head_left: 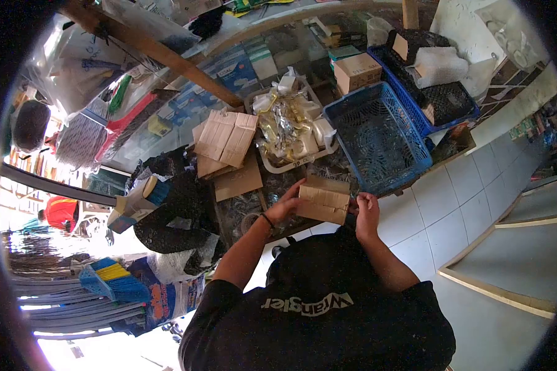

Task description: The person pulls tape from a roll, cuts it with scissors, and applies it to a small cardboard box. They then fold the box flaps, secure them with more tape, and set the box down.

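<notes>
A small brown cardboard box (323,203) is held in front of my chest, over the near edge of the counter. My left hand (283,205) grips its left side, thumb at the upper edge. At the box's right end is my right hand (366,214), its fingers curled into a pinch; what they hold, if anything, is hidden. Just beyond the box stands a white tray (283,166) heaped with clear and yellowish plastic-wrapped items. Flattened cardboard pieces (227,137) are stacked to the left of that tray.
A blue plastic basket (422,166) sits right of the tray, beside a second blue crate (424,127) with bubble-wrapped things. A closed carton (357,73) is behind. Black bubble wrap (167,216) bulges at the left. A wooden post (161,55) slants across the far left. Blue brooms (114,281) lie lower left.
</notes>
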A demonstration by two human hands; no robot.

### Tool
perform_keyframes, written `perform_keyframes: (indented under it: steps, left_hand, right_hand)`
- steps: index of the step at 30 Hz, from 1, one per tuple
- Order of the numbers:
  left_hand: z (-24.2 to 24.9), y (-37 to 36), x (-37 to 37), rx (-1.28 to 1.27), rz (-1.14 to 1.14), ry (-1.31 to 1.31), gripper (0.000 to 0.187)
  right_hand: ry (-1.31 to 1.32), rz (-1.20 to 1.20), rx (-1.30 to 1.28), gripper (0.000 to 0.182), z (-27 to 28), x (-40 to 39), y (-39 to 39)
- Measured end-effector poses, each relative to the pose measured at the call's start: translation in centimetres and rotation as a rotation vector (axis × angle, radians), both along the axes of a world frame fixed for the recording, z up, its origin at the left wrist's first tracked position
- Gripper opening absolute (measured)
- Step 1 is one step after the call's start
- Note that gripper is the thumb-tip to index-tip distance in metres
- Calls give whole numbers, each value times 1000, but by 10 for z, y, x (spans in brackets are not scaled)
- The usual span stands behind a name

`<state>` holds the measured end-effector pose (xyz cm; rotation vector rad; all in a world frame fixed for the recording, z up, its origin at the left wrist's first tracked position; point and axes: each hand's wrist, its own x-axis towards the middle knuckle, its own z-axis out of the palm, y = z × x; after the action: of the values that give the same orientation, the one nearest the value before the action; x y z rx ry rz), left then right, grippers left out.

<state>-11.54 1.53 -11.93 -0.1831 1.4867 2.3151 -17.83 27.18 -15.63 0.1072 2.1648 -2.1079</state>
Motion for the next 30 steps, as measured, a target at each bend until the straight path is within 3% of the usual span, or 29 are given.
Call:
perform_keyframes:
  steps: [3, 9, 15, 18, 21, 24, 30]
  left_hand:
    - [3, 0, 0, -89, 68, -143, 70]
    - [7, 5, 2, -225, 110, -153, 68]
    - [12, -1, -1, -226, 23, -135, 78]
    - [-1, -6, 2, -17, 20, -15, 90]
    - [-1, -11, -3, -126, -89, 60, 100]
    - [38, 0, -4, -276, -186, -25, 106]
    - [18, -3, 10, -216, -142, 29, 109]
  right_hand:
    - [-81, -31, -85, 19, 4, 0, -2]
    - [-142, -44, -93, 20, 11, 0, -4]
    - [-142, -57, -176, 20, 12, -1, -3]
    - [-76, -36, -150, 19, 14, 3, -3]
    - [-72, -19, -141, 20, 16, 7, -1]
    - [-121, -26, 32, 21, 34, 9, -2]
    - [-287, -94, -111, 26, 45, 15, -15]
